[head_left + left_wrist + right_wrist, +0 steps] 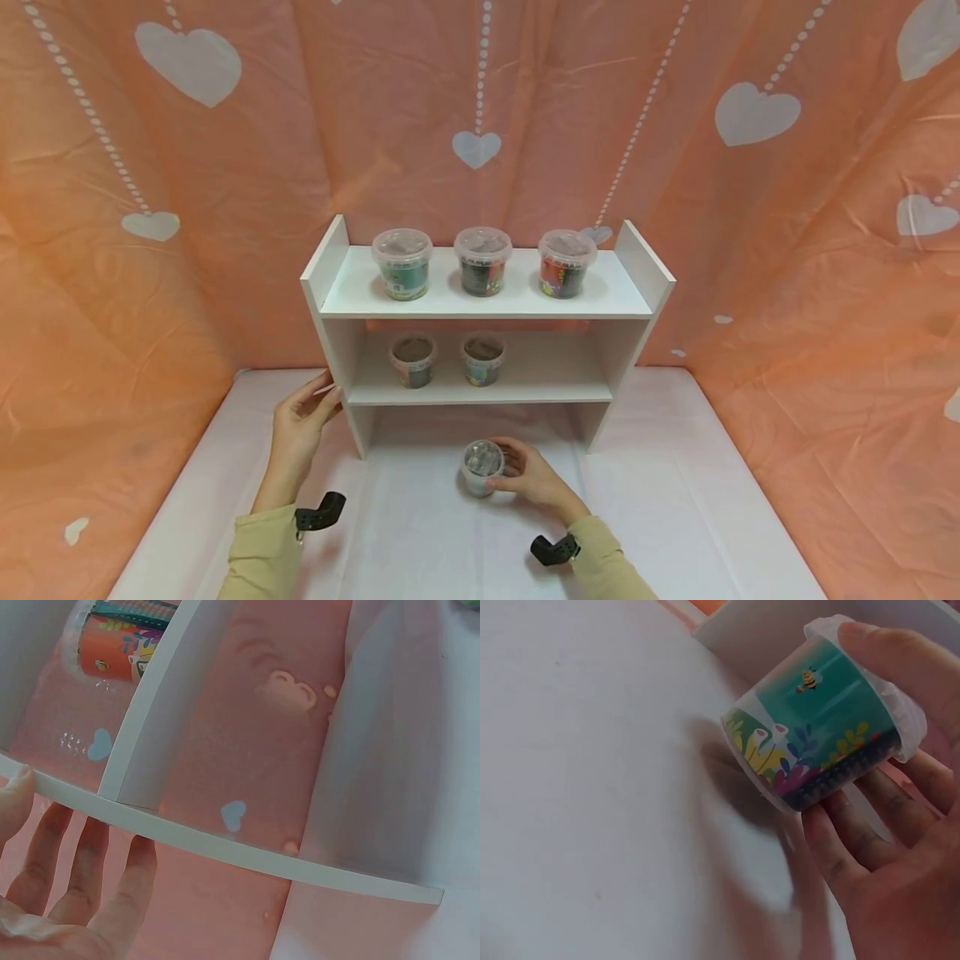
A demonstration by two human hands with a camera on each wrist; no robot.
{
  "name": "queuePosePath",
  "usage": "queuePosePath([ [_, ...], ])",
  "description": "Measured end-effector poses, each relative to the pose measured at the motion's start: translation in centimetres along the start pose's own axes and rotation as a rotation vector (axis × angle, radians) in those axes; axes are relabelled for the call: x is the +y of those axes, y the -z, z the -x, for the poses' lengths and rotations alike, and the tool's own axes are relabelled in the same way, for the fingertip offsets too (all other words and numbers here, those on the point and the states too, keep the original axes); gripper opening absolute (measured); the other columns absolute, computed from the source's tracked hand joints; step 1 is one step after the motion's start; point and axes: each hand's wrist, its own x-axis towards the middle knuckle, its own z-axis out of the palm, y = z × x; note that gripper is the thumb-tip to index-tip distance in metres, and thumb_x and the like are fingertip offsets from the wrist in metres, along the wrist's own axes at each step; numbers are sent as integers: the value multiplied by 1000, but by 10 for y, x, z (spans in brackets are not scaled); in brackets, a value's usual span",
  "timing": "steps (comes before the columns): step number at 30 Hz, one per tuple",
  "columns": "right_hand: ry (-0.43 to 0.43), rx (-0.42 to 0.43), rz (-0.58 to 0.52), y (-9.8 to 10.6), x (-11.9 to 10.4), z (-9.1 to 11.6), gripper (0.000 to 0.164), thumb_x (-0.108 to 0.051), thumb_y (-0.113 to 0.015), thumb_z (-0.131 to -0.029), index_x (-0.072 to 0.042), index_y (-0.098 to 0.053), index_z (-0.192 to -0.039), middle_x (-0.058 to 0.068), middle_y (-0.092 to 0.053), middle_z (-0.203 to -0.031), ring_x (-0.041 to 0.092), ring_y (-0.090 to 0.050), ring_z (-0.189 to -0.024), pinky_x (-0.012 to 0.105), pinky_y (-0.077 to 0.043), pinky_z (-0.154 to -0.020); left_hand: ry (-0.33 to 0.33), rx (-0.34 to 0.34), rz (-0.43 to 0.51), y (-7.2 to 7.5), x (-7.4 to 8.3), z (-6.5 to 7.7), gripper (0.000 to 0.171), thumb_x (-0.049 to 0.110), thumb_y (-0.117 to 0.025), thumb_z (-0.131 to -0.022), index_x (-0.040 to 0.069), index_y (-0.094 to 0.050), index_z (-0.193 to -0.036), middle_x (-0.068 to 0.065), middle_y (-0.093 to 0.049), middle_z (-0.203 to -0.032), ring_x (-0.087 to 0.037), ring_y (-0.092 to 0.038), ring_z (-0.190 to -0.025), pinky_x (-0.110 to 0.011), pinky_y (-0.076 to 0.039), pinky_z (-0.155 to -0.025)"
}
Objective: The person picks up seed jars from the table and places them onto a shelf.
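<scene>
My right hand (536, 479) holds a small lidded plastic tub (480, 471) in front of the white shelf (480, 398). In the right wrist view the thumb lies at the lid rim and the fingers are on the opposite side of the tub (817, 720). Its label is teal with a bee and plants. Whether its base touches the table cannot be told. At the shelf's left side panel (225, 851), my left hand (296, 433) has its thumb at the front edge and fairly straight fingertips (142, 851) against the outer face.
Three lidded tubs, left (405, 271), middle (482, 267) and right (565, 271), stand on the top shelf. Two more, left (412, 367) and right (482, 364), stand on the shelf below. A white cloth (420, 558) covers the table, with an orange heart-patterned curtain (405, 108) behind.
</scene>
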Motion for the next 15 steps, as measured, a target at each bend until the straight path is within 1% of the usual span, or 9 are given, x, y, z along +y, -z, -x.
queuePosePath([
  [6,5,36,42,10,-8,6,65,1,-75,-81,9,-41,-135,26,-52,-126,23,-57,-109,31,-48,-93,9,7,-4,0,-1,0,43,-3,-63,-90,-16,-48,-129,12,-65,-106,-5,-63,-94,-24,-55,-80],
  [11,-2,30,13,18,-17,11,63,0,-75,-81,7,-44,-135,21,-53,-128,20,-56,-111,32,-46,-96,3,6,10,0,-1,0,43,-4,-63,-90,-17,-49,-128,11,-67,-104,-5,-64,-92,-25,-55,-79],
  [15,7,9,-6,24,-29,15,61,-2,-76,-81,4,-46,-134,18,-54,-127,21,-56,-112,33,-45,-97,2,4,6,0,-1,0,43,-3,-63,-90,-17,-48,-129,11,-66,-104,-5,-64,-92,-25,-55,-79],
])
